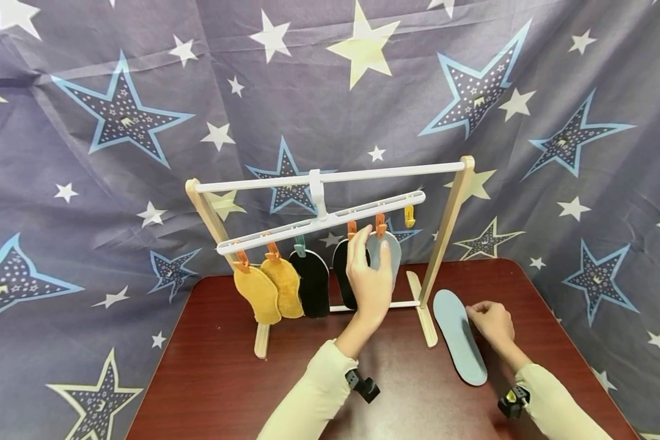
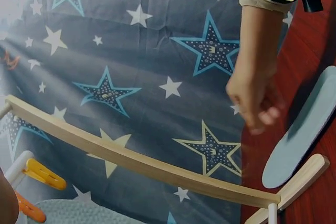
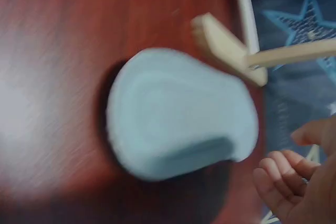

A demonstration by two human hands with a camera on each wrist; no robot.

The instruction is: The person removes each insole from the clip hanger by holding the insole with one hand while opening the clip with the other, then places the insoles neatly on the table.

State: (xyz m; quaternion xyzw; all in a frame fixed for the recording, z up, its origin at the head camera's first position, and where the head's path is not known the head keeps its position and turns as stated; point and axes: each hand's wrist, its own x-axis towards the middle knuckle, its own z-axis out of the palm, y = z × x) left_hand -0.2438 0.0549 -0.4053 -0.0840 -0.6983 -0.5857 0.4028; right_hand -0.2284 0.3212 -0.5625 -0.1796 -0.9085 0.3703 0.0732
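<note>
My left hand [image 1: 370, 278] is raised in front of the hanging insoles, fingers pointing up and thumb apart from them. Behind it a light blue insole [image 1: 396, 250] hangs from an orange clip [image 1: 381, 225], and a black insole [image 1: 341, 272] hangs just left of that. Whether the hand touches either one is hard to tell. On the table lies another light blue insole [image 1: 459, 336], to the right of the rack. Close to its right edge is my right hand [image 1: 494, 322]; the right wrist view shows its fingers [image 3: 283, 174] loosely bent, holding nothing and apart from the insole.
A white hanger bar [image 1: 286, 231] tilts on a rack with wooden posts [image 1: 448, 229]. Two yellow insoles [image 1: 255, 293] and a second black insole [image 1: 313, 284] hang on its left half. At its right end is a yellow clip [image 1: 409, 216] without an insole. A star-patterned cloth [image 1: 330, 110] hangs behind.
</note>
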